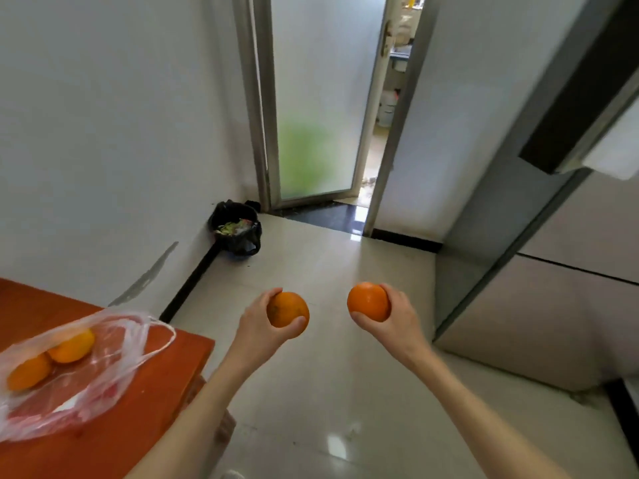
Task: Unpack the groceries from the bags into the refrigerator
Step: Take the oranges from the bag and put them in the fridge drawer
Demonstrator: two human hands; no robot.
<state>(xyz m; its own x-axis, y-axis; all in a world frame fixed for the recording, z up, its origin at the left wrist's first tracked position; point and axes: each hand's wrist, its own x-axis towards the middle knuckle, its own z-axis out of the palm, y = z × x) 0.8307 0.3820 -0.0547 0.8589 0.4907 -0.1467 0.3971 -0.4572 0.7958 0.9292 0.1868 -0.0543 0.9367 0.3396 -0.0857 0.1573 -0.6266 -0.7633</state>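
Head view: each hand (257, 321) (397, 316) grips 1 orange (287, 313) (368, 301).

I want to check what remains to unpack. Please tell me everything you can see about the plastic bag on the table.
The plastic bag is thin, clear and crumpled, with reddish print low on its side. It lies slumped on the orange-red table near the table's front corner, its looped handles spread toward that corner and its mouth open. Two oranges still lie inside, side by side. Neither hand touches the bag.
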